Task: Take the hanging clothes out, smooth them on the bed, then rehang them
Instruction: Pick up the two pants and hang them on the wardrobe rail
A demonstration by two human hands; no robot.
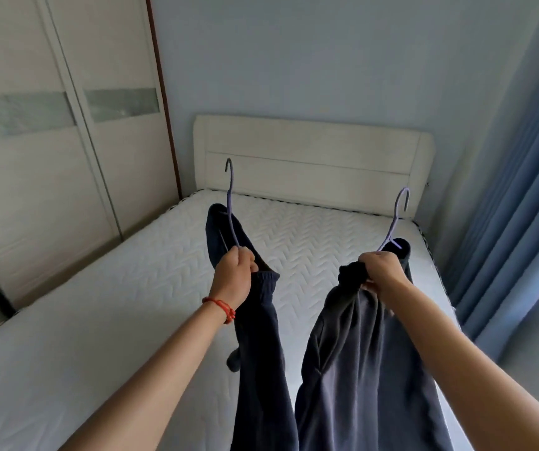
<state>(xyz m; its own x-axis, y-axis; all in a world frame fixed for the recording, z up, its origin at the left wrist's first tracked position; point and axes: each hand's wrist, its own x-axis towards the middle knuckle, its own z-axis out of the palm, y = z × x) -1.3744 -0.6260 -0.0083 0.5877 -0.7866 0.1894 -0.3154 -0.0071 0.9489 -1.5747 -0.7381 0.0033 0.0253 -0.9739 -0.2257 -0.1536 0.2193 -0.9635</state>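
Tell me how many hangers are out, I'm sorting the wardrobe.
2. One hanger is in the left hand, the other hanger in the right hand, each carrying dark clothes above the bed.

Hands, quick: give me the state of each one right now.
Left hand: grips the left hanger with a dark garment.
Right hand: grips the right hanger with a grey garment.

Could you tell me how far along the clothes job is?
Done: two dark navy garments are out. In hand: left hand grips the darker garment on its purple hanger; right hand grips the greyer one. Left: smoothing on the white quilted mattress, rehanging.
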